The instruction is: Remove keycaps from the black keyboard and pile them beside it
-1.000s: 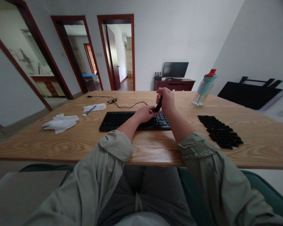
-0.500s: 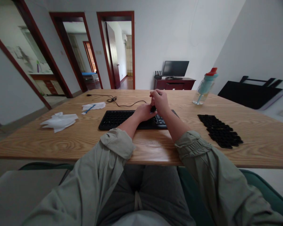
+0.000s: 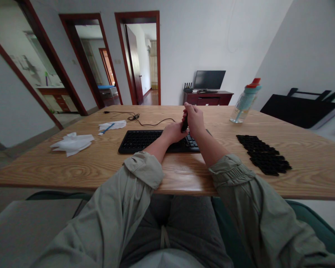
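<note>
A black keyboard (image 3: 145, 141) lies on the wooden table (image 3: 80, 163), its cable (image 3: 145, 122) running to the far left. My right hand (image 3: 194, 120) is closed round a small black tool (image 3: 184, 124) held upright above the keyboard's right part. My left hand (image 3: 174, 133) rests on the keyboard just left of the tool, fingers curled against the tool's lower end; what they grip, if anything, is hidden. A patch of loose black keycaps (image 3: 264, 154) is laid out on the table to the right.
Crumpled white tissue (image 3: 72, 142) and a tissue with a blue swab (image 3: 111, 126) lie at the left. A teal bottle with a red cap (image 3: 245, 100) stands at the far right. Behind are a monitor on a cabinet (image 3: 209, 91) and open doorways.
My right hand dropped to the keys with the tool half a second ago and has now lifted it upright again. My left hand stayed on the keyboard.
</note>
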Demonstrator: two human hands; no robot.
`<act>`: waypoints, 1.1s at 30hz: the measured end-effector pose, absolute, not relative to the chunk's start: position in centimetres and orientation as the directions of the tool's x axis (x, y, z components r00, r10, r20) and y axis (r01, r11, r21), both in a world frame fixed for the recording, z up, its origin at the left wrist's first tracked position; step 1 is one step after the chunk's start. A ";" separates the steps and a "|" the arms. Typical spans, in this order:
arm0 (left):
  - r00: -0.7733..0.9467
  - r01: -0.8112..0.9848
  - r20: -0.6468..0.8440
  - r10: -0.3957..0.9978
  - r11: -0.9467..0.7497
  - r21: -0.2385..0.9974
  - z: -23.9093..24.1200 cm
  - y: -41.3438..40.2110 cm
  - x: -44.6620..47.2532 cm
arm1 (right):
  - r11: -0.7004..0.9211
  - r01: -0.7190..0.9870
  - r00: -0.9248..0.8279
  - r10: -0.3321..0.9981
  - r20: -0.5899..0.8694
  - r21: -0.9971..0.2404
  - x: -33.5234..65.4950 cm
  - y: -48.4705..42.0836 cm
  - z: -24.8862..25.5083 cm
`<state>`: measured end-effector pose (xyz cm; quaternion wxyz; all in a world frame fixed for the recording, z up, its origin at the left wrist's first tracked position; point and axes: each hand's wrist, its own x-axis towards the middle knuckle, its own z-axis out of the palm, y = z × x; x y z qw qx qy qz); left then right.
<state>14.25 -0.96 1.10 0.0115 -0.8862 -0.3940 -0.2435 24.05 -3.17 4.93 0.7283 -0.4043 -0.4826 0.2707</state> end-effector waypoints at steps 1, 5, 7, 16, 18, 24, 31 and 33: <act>0.572 0.703 0.440 0.692 -0.690 0.171 1.1 -1.0 14.2 | 0.522 -0.003 0.403 0.781 0.476 -0.853 24.0 -3.3 4.8; 0.610 0.666 0.428 0.667 -0.724 0.180 1.2 -1.0 14.1 | 0.515 0.019 0.377 0.790 0.483 -0.857 23.7 -3.7 4.5; 0.628 0.645 0.422 0.655 -0.740 0.190 1.2 -0.9 14.0 | 0.511 0.005 0.377 0.795 0.475 -0.860 23.7 -3.6 4.5; 0.579 0.624 0.437 0.688 -0.719 0.306 0.9 -0.6 14.0 | 0.569 -0.009 0.376 0.764 0.525 -0.822 23.5 -2.7 4.9; 0.572 0.612 0.435 0.696 -0.715 0.339 0.7 -0.6 13.9 | 0.576 -0.019 0.370 0.763 0.529 -0.817 23.6 -2.6 4.6; 0.582 0.551 0.443 0.682 -0.732 0.401 0.4 -0.3 13.2 | 0.536 0.065 0.235 0.811 0.535 -0.842 25.8 -2.7 2.0; 0.568 0.515 0.488 0.663 -0.749 0.418 0.3 -0.5 12.9 | 0.438 0.480 -0.029 0.874 0.485 -0.760 30.4 -4.8 0.4; 0.565 0.519 0.500 0.657 -0.754 0.404 0.5 -0.8 13.0 | 0.374 0.603 -0.079 0.907 0.414 -0.704 31.1 -5.3 0.3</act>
